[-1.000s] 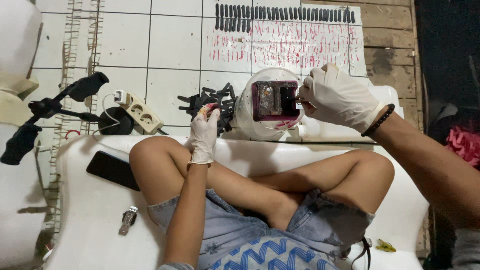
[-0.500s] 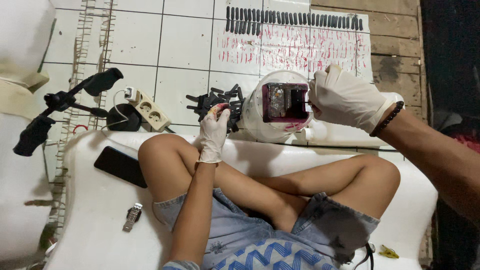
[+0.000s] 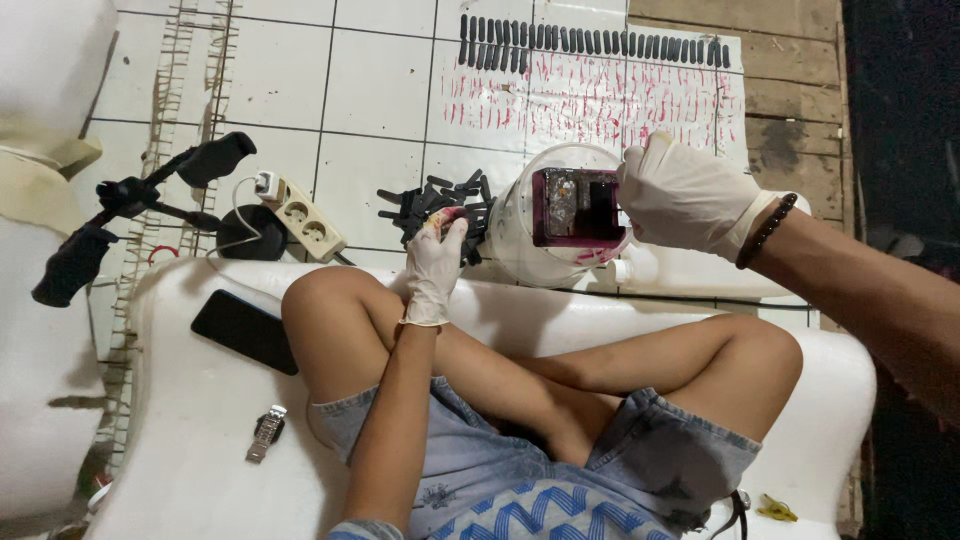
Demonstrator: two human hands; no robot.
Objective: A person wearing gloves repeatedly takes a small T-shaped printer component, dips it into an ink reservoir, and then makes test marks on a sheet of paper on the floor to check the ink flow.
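Note:
My right hand (image 3: pixel 690 195), in a white glove, grips a dark square ink-stained cartridge (image 3: pixel 575 207) and holds it over the mouth of a clear plastic jar (image 3: pixel 520 235) lying on the floor. My left hand (image 3: pixel 437 265), also gloved, reaches forward past my knee. Its fingertips touch a pile of small black plastic pieces (image 3: pixel 432 205) on the white tiles. Whether the fingers pinch one of the pieces is hard to tell.
I sit cross-legged on a white cushion (image 3: pixel 190 420) bearing a black phone (image 3: pixel 245 331) and a wristwatch (image 3: pixel 266 433). A power strip (image 3: pixel 302 217), a small black tripod (image 3: pixel 130 205) and a pink-stained sheet (image 3: pixel 600 90) topped by a row of black pieces lie ahead.
My left hand has moved forward from above my knee to the pile of black pieces. The right hand keeps the cartridge over the jar.

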